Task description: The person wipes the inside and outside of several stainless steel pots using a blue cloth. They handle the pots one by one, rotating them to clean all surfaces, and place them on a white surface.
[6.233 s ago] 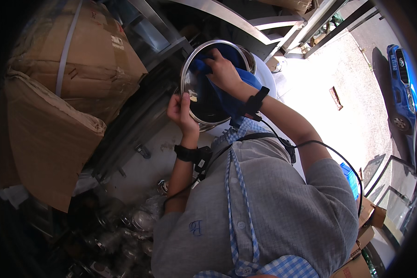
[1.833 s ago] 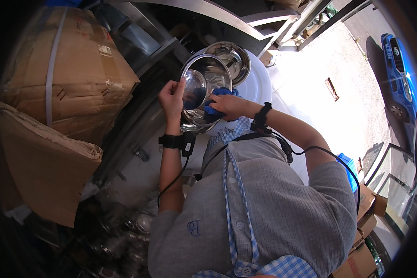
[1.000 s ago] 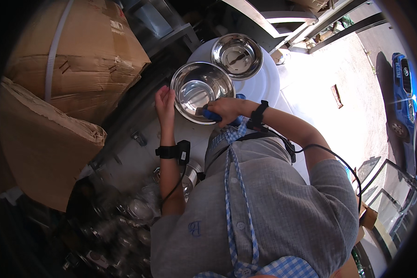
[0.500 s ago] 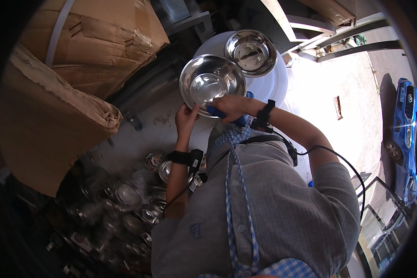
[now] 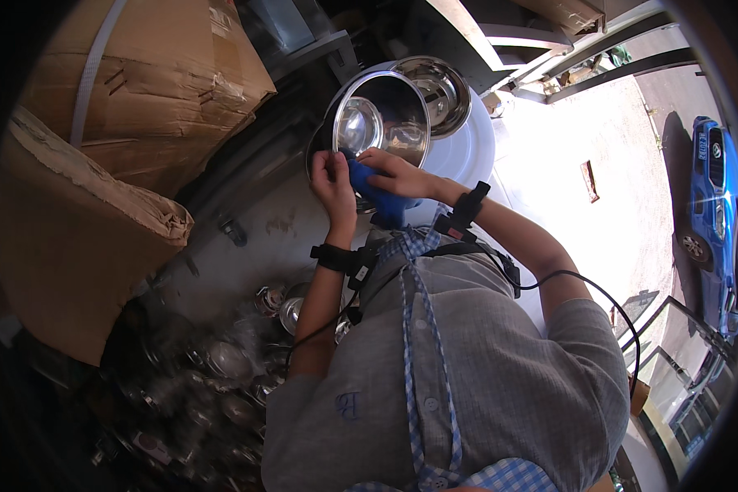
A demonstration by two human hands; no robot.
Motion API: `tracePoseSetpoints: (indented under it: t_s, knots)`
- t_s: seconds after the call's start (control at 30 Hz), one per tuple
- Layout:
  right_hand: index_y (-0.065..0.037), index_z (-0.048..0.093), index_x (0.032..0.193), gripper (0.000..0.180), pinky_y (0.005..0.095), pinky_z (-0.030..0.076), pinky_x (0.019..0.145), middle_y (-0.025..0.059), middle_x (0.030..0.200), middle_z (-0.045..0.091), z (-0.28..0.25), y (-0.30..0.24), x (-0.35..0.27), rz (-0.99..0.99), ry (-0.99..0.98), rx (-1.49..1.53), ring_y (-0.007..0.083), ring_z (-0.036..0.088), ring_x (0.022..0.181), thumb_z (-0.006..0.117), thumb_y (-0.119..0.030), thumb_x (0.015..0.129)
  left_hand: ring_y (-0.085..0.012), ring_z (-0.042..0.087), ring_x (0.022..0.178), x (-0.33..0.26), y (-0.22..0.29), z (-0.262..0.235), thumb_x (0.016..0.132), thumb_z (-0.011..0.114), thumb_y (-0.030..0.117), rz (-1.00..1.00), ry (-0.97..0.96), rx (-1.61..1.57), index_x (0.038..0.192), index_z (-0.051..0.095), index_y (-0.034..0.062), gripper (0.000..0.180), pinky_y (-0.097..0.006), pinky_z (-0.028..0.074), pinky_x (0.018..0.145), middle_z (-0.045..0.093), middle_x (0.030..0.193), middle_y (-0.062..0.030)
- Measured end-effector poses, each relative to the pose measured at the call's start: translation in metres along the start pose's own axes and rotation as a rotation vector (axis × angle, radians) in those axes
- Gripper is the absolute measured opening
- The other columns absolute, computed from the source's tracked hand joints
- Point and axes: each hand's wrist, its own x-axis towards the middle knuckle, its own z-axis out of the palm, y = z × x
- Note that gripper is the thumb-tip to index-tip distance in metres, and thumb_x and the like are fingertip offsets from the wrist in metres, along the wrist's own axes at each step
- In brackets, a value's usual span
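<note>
A shiny metal bowl [image 5: 406,107] is tilted up on its side in front of me. My left hand [image 5: 334,190] pinches its near left rim, thumb upward. In my right hand [image 5: 395,174] is a bunched blue cloth [image 5: 369,182], pressed against the bowl's near rim; part of the cloth hangs below the hand. Just behind the tilted bowl, another metal bowl [image 5: 455,98] rests on a round white surface [image 5: 471,160]. The lower left side of the held bowl is partly hidden by my hands.
Large cardboard boxes [image 5: 139,82] stand at the left. Many metal wares [image 5: 230,361] lie heaped on the floor at lower left, dim and blurred. A black cable [image 5: 582,275] runs from my right wrist strap. A blue car [image 5: 713,213] is outside at the right.
The bowl has gone from facing up to tilted on its side, its opening turned rightward. My left hand has risen along its rim, and the right hand with the cloth has shifted toward that rim.
</note>
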Motion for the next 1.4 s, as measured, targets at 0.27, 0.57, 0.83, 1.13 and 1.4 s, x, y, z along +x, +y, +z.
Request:
tracePoseSetpoints:
  t_s: [0.27,0.57,0.83,1.13,1.4]
  knots:
    - [-0.001,0.062,0.109,0.029,0.0390,0.047,0.091,0.0155,0.114,0.055,0.005,0.019,-0.006,-0.063,0.242,-0.174,0.0323,0.060,0.101,0.064,-0.015,0.083,-0.0044,0.037,0.069,0.012,-0.004,0.019,0.095,0.058,0.023,0.046,-0.108,-0.038,0.084,0.050,0.0055,0.023,-0.021,0.029,0.061,0.042,0.074,0.0055]
    - [-0.003,0.062,0.087,0.017,0.0412,0.055,0.071,0.0199,0.109,0.052,-0.033,0.047,-0.018,0.227,0.538,-0.936,0.0331,0.062,0.082,0.065,-0.007,0.071,-0.0062,0.030,0.052,0.011,-0.005,0.034,0.089,0.064,0.030,0.233,-0.188,0.060,0.069,0.046,0.0048,0.037,-0.025,0.020,0.047,0.035,0.059,0.0035]
    - [0.000,0.062,0.102,0.025,0.0431,0.051,0.079,0.0186,0.109,0.051,-0.004,0.003,0.003,0.016,0.205,-0.365,0.0370,0.061,0.089,0.063,-0.015,0.082,-0.0055,0.030,0.060,0.003,-0.007,0.029,0.092,0.059,0.029,0.268,-0.196,0.079,0.073,0.046,0.0045,0.034,-0.024,0.021,0.052,0.034,0.066,0.0051]
    - [-0.003,0.064,0.103,0.026,0.0409,0.051,0.079,0.0147,0.112,0.053,-0.007,0.034,-0.003,-0.015,0.286,-0.390,0.0343,0.061,0.092,0.064,-0.013,0.079,-0.0101,0.032,0.052,0.007,0.002,0.034,0.090,0.061,0.032,0.292,-0.145,0.136,0.069,0.044,0.0031,0.040,-0.029,0.021,0.048,0.035,0.058,-0.0005]
    - [-0.003,0.060,0.094,0.023,0.0395,0.054,0.070,0.0172,0.114,0.052,-0.040,0.048,-0.010,0.084,0.471,-0.976,0.0322,0.062,0.083,0.064,-0.006,0.072,-0.0084,0.031,0.051,0.009,0.014,0.034,0.090,0.062,0.028,0.309,-0.171,0.145,0.068,0.045,0.0030,0.037,-0.027,0.020,0.046,0.035,0.058,0.0006]
